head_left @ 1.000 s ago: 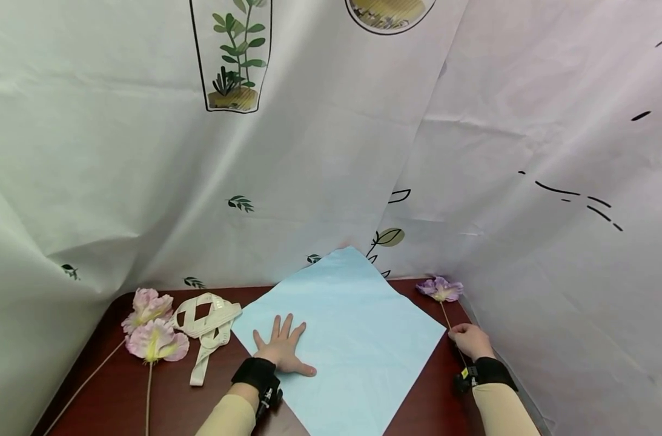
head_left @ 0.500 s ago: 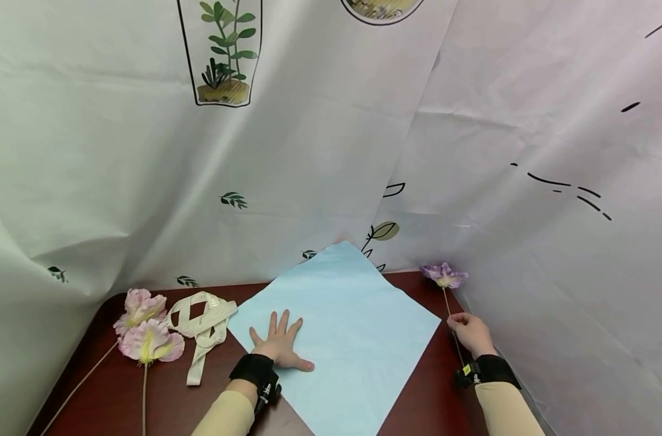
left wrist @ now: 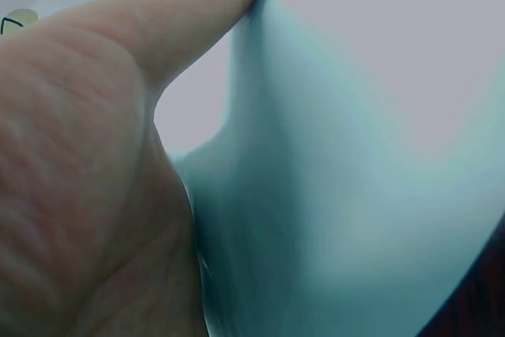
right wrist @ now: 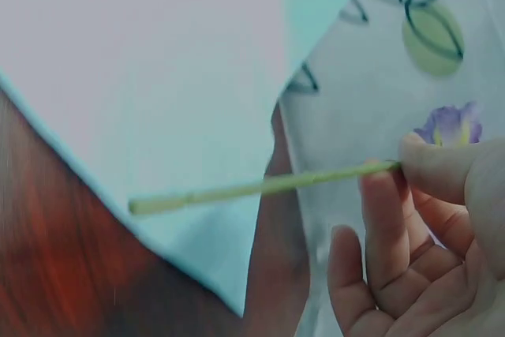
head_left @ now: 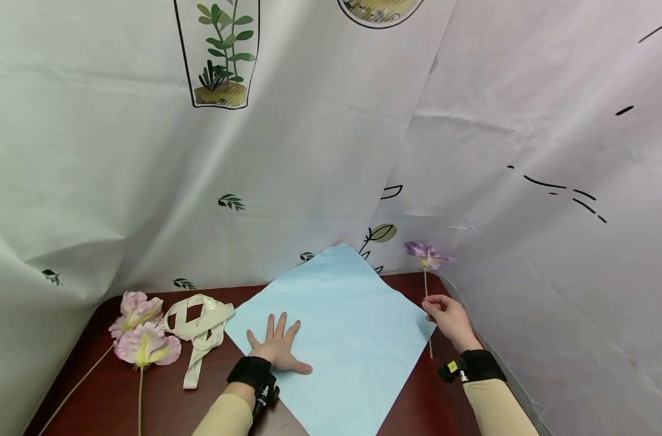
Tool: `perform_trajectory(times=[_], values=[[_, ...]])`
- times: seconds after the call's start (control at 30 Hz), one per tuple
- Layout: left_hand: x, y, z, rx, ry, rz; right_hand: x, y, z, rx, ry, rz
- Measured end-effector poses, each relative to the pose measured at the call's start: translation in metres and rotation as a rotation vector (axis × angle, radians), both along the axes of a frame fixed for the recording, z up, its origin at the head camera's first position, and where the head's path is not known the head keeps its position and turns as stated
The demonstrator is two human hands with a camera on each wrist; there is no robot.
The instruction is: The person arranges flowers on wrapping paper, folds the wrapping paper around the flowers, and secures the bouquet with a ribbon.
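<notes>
A light blue square sheet [head_left: 352,339] lies cornerwise on the dark red table, its far corner bending up against the curtain. My left hand [head_left: 278,351] presses flat on the sheet's left part, fingers spread. Between thumb and fingertips, my right hand [head_left: 450,318] pinches the thin stem of a purple artificial flower [head_left: 429,255], upright above the sheet's right corner. In the right wrist view the green stem [right wrist: 260,187] sticks out past the pinching fingers, its lower end over the sheet, and the purple bloom [right wrist: 451,125] shows behind the thumb.
Two pink artificial flowers [head_left: 147,345] on long stems lie at the table's left. Beside them is a loose bundle of cream ribbon [head_left: 200,321]. A white patterned curtain [head_left: 320,151] hangs around the back and sides, close to the table's edges.
The purple flower has been lifted off the table and moved left with my right hand, toward the sheet's right corner. My left hand stays on the sheet; the view shifted slightly.
</notes>
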State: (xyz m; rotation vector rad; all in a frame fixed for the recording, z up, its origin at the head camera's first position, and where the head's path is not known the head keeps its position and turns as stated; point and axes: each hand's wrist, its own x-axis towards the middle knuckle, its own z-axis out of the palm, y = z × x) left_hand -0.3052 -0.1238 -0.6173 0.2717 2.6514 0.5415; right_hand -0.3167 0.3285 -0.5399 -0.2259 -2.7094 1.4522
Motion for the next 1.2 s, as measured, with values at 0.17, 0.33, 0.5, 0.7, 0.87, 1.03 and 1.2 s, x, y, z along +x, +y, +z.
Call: perform_trajectory(times=[0.17, 0.33, 0.5, 0.7, 0.87, 1.03, 1.2], values=[[0.000, -0.004, -0.006, 0.030, 0.011, -0.002, -0.003, -0.034, 0.003, -0.116, 0.034, 0.027], [0.003, -0.007, -0.012, 0.043, 0.015, 0.001, 0.000, -0.068, 0.000, -0.138, 0.046, 0.094], [0.004, -0.008, -0.013, 0.051, 0.021, -0.001, 0.000, -0.097, -0.007, -0.156, 0.021, 0.178], [0.003, -0.005, -0.013, 0.060, 0.038, -0.001, -0.003, -0.131, -0.019, -0.167, -0.021, 0.310], [0.003, -0.003, -0.013, 0.048, 0.045, 0.008, -0.007, -0.151, -0.027, -0.141, -0.091, 0.377], [0.002, -0.003, -0.015, 0.043, 0.048, 0.012, -0.014, -0.164, -0.033, -0.115, -0.134, 0.360], [0.001, -0.005, -0.015, 0.040, 0.043, 0.004, -0.018, -0.174, -0.038, -0.087, -0.144, 0.340]])
